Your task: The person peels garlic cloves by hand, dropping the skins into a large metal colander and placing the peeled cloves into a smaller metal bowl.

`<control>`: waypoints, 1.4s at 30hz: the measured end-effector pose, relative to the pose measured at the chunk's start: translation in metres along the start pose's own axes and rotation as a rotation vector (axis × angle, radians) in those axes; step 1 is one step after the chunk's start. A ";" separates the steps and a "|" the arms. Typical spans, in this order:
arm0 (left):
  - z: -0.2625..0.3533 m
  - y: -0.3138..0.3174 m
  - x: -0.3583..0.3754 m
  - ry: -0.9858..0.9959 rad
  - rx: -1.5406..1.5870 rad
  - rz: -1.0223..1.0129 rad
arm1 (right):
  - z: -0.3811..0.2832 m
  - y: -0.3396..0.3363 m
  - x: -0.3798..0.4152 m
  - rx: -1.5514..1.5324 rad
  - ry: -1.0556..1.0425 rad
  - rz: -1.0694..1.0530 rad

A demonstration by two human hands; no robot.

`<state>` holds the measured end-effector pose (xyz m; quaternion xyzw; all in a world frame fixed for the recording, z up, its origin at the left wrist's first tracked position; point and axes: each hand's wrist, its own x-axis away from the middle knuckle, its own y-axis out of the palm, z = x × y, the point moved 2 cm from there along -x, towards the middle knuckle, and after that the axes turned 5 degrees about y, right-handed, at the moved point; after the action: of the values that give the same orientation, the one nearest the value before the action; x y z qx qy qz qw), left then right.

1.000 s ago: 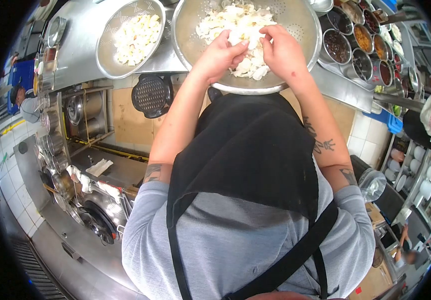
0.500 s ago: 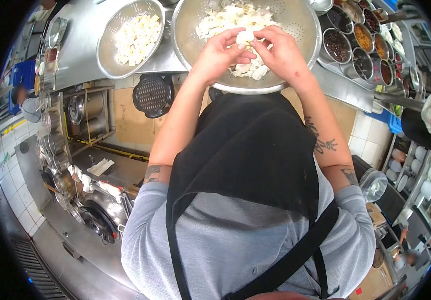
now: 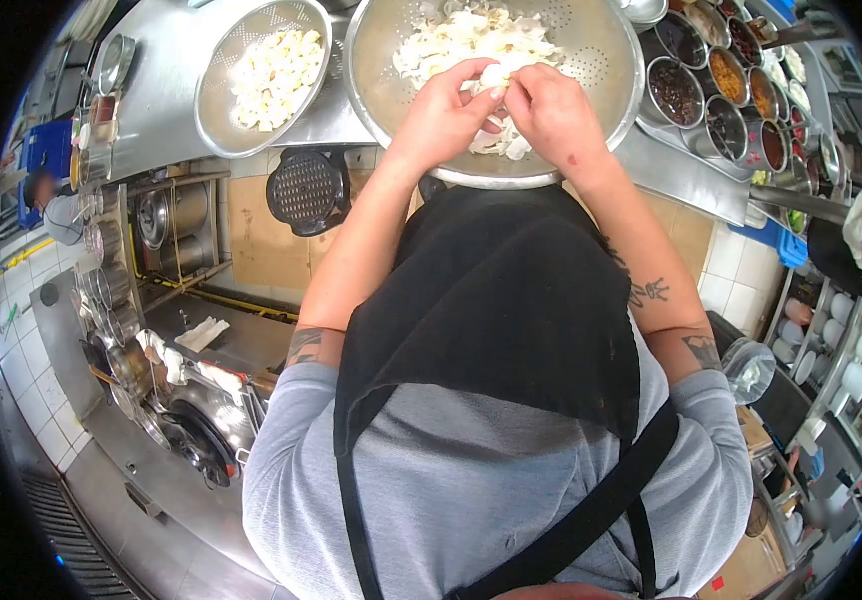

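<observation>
Over a large metal colander [image 3: 601,65], my left hand [image 3: 448,118] and my right hand [image 3: 557,115] meet fingertip to fingertip. Between them is a small white piece that looks like a garlic clove [image 3: 495,76], pinched by the fingers of both hands. Papery white flakes, like garlic skins [image 3: 451,45], lie heaped in the colander under and beyond my hands. To the left stands a smaller metal colander [image 3: 214,100] with pale yellowish pieces, like peeled garlic cloves [image 3: 279,80], tilted slightly toward me.
Metal pots of sauces and toppings [image 3: 675,92] crowd the right of the steel counter [image 3: 166,80]. A black perforated stool [image 3: 308,190] stands below the counter's edge. Pans and lids [image 3: 196,440] sit at the lower left. Other people [image 3: 56,205] are at the far edges.
My fingers have closed in around the garlic clove, and the right hand has curled and shifted slightly left. The colanders have stayed in place.
</observation>
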<state>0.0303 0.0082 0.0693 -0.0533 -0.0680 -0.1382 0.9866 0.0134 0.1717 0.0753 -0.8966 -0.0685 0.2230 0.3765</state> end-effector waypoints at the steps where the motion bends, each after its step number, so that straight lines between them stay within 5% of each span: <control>1: -0.001 -0.002 0.000 -0.016 -0.008 -0.023 | 0.001 0.000 0.000 -0.033 0.025 0.014; 9: -0.016 -0.011 -0.003 0.100 0.239 -0.017 | 0.009 0.001 -0.005 -0.465 0.590 -0.171; 15: -0.025 -0.017 -0.003 0.025 0.462 -0.148 | 0.016 0.003 -0.012 -0.146 0.388 -0.147; 23: -0.030 -0.024 -0.006 -0.033 0.674 -0.105 | 0.023 0.005 -0.012 -0.217 0.384 -0.143; 29: -0.009 -0.014 -0.002 -0.136 0.509 0.047 | 0.002 -0.012 -0.018 -0.279 0.188 -0.141; 42: 0.008 -0.019 0.001 -0.029 -0.087 -0.102 | 0.007 -0.012 -0.015 -0.308 0.177 -0.394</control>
<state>0.0252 -0.0088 0.0790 -0.0947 -0.0789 -0.1902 0.9740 -0.0022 0.1802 0.0846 -0.9286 -0.2417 0.0532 0.2764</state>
